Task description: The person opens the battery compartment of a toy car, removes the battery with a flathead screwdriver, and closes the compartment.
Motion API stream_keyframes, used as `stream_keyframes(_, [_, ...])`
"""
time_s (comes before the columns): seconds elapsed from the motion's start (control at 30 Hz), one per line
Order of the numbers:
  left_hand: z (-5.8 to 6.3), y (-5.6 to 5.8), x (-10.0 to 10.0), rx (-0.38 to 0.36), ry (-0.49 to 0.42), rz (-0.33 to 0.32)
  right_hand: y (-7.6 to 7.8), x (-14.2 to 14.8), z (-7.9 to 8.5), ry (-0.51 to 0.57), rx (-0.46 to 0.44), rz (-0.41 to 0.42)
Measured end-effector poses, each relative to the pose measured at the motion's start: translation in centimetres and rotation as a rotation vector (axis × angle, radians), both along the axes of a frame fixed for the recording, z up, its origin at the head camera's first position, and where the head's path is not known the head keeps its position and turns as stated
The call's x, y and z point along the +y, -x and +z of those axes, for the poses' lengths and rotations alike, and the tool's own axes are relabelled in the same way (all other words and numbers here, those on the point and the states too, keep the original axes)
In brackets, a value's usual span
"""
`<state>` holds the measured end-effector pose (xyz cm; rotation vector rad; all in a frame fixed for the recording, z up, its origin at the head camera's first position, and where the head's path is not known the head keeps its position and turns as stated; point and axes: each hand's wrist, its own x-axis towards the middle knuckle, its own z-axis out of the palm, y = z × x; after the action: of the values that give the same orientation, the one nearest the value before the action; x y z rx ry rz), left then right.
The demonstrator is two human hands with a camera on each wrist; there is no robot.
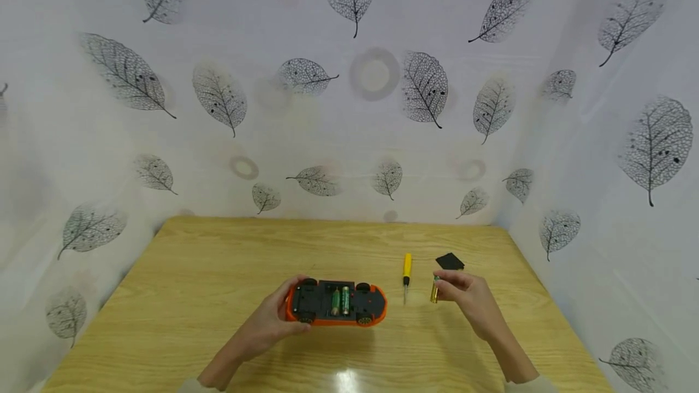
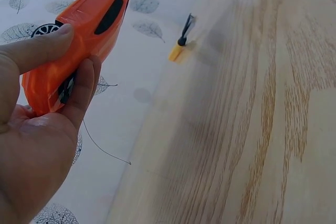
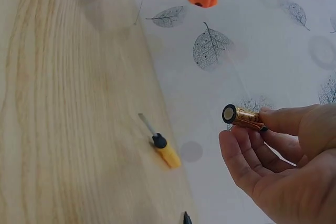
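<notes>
My left hand (image 1: 264, 325) grips an orange toy car (image 1: 314, 303) by its rear end, thumb along one side. The black underside faces the head view, and its battery compartment lies uncovered. Two green batteries (image 1: 346, 301) sit side by side in it. In the left wrist view the car's orange body (image 2: 86, 11) and wheels show between thumb and fingers. To the right of the car, my right hand (image 1: 474, 303) pinches a gold battery with a green end (image 1: 434, 292) between thumb and fingers. One flat end of this battery (image 3: 248, 118) points outward in the right wrist view.
A yellow-handled screwdriver (image 1: 407, 268) lies on the wooden table (image 1: 218, 272) between the hands, its tip toward the person. A flat black piece (image 1: 449, 260) lies behind the right hand. A leaf-patterned white sheet (image 1: 327, 126) rises behind and beside the table.
</notes>
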<state>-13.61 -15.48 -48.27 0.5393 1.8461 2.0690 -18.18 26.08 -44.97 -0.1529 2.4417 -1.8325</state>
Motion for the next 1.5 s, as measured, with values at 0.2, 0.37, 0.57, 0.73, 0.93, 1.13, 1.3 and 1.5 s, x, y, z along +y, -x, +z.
stream_keyframes(0.2, [-0.1,0.1,0.0,0.018,-0.001,-0.011,0.1,1.3,-2.5,-0.024,-0.088,-0.021])
stream_keyframes(0.37, [-0.1,0.1,-0.1,0.013,-0.019,-0.023,0.2,1.7,-4.8,-0.081,-0.135,-0.001])
stream_keyframes(0.57, [-0.1,0.1,-0.1,0.016,-0.020,-0.025,0.1,1.2,-5.8,-0.098,-0.133,0.031])
stream_keyframes(0.73, [0.0,0.0,0.0,-0.001,-0.016,-0.017,0.0,0.8,-5.9,-0.113,-0.107,0.028])
stream_keyframes(0.93, [0.1,-0.1,0.1,-0.008,-0.016,-0.013,0.4,0.3,-6.8,-0.156,-0.088,-0.039])
stream_keyframes(1.13, [0.1,-0.1,0.2,-0.014,-0.017,-0.008,0.5,-0.7,-7.1,-0.225,-0.053,-0.125])
stream_keyframes(1.3, [0.3,-0.2,0.3,-0.030,-0.023,-0.006,0.5,-1.4,-6.9,-0.270,-0.046,-0.180])
stream_keyframes(1.5, [0.3,-0.2,0.3,-0.024,-0.013,-0.002,0.4,-1.8,-6.6,-0.329,-0.031,-0.199])
